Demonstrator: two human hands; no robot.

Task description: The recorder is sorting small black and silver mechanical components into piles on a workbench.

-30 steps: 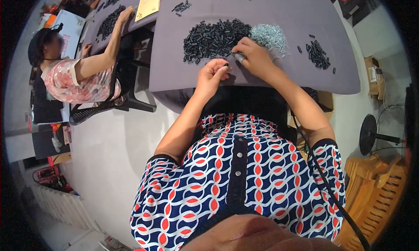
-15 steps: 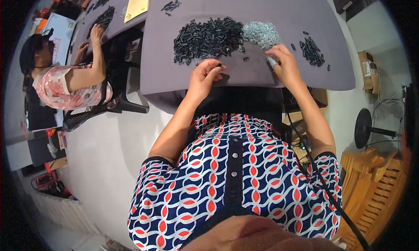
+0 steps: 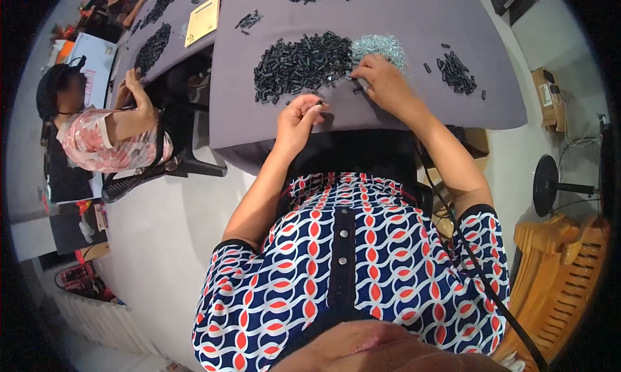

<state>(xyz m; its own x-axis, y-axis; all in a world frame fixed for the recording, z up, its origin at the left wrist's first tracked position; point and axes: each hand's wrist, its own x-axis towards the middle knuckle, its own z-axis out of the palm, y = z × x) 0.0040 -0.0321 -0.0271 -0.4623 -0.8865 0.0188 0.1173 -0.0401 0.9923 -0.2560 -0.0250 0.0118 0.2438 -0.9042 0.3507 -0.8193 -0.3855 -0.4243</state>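
Observation:
My left hand (image 3: 299, 123) is closed in a pinch on a small black tube (image 3: 319, 103), just over the table's near edge. In front of it spreads a large heap of small black tubes (image 3: 297, 65). My right hand (image 3: 387, 86) has come to the heap's right side, its fingertips drawn together at the near edge. Whatever those fingers hold, if anything, is too small to make out. Partly behind the right hand lies a heap of small shiny silvery pieces (image 3: 381, 45). One bright piece (image 3: 330, 80) rests at the black heap's near right edge.
The table (image 3: 446, 23) has a grey cloth cover. A smaller pile of black tubes (image 3: 457, 73) lies to the right. Further piles and a yellow booklet (image 3: 203, 21) lie far left, where a co-worker (image 3: 110, 129) sits. A black fan (image 3: 545, 184) stands at right.
My right hand has moved left from beside the silvery heap to the black heap's edge. My left hand stays nearly in place with its tube. The co-worker's arm has drawn back.

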